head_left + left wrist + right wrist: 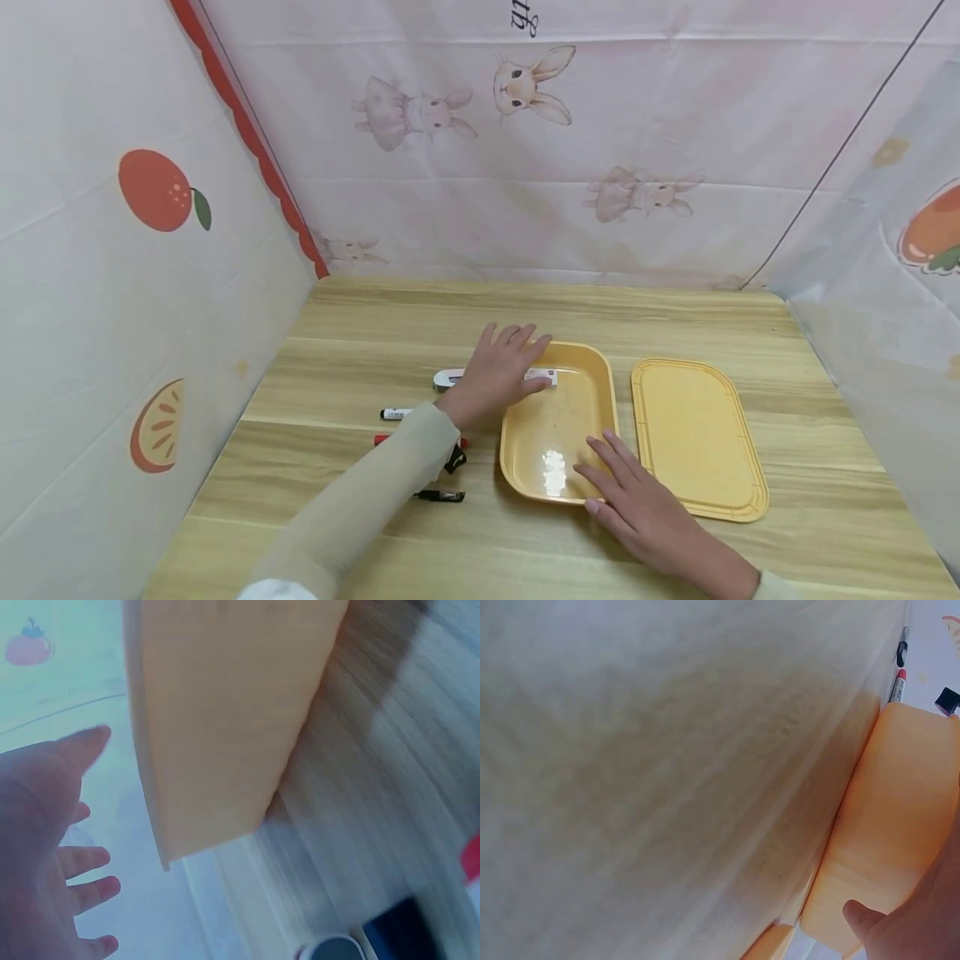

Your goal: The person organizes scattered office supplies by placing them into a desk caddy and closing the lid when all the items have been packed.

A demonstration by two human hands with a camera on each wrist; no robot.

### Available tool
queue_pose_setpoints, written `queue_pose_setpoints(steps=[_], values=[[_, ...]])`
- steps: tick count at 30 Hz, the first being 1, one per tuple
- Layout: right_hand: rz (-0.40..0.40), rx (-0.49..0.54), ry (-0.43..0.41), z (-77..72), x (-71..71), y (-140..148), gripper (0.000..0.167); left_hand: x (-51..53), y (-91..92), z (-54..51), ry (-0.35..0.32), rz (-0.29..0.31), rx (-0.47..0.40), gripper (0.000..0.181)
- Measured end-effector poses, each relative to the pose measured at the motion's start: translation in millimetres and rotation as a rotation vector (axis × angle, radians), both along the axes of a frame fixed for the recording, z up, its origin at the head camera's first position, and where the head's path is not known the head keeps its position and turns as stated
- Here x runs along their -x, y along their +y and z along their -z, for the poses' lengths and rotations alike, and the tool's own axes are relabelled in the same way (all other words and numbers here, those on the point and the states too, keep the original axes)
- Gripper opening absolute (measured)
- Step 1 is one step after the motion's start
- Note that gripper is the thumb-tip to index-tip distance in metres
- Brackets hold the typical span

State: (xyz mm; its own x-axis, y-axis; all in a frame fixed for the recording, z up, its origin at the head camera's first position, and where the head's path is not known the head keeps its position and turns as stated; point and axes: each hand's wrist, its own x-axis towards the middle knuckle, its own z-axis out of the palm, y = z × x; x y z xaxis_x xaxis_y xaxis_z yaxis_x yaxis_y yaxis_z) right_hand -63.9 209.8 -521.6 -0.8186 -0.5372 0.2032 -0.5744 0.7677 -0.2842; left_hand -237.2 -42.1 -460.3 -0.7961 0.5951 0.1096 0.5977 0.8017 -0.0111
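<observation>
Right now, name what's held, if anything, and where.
Nothing looks held: at opposite corners of the yellow box, the left hand and right hand have their fingers spread.

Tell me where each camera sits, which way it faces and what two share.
Head: worn on the head, looking forward and down at the table; left hand, right hand and sleeves show.
Left wrist: on that wrist, facing the outer wall of the yellow tray; the left thumb and fingers show.
Right wrist: on that wrist, looking along the table to the tray; right thumb and part of the hand show.
Shared: both wrist views show the tray's outside.
</observation>
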Motion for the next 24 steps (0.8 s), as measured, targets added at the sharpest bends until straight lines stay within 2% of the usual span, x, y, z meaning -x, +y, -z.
queue_pose_setpoints(steps=[2,7,12,17,24], values=[[-0.002,0.004,0.0,0.1,0.3,0.0,0.046,-1.8,-4.9,0.7,-0.016,0.0,-0.015,0.076],[-0.001,0.011,-0.016,-0.2,0.0,0.2,0.047,-4.8,-18.7,4.0,-0.001,-0.004,-0.022,0.079],[-0.002,0.012,-0.012,-0.9,0.6,-0.3,0.047,-5.7,-34.4,2.1,-0.002,-0.057,-0.012,0.08],[0.013,-0.011,0.018,0.1,0.1,-0.8,0.047,-6.2,-53.7,1.1,-0.035,-0.106,-0.069,0.08],[0.011,-0.025,0.01,-0.8,0.4,-0.2,0.048,-6.4,-86.1,6.6,-0.056,-0.18,-0.175,0.082]])
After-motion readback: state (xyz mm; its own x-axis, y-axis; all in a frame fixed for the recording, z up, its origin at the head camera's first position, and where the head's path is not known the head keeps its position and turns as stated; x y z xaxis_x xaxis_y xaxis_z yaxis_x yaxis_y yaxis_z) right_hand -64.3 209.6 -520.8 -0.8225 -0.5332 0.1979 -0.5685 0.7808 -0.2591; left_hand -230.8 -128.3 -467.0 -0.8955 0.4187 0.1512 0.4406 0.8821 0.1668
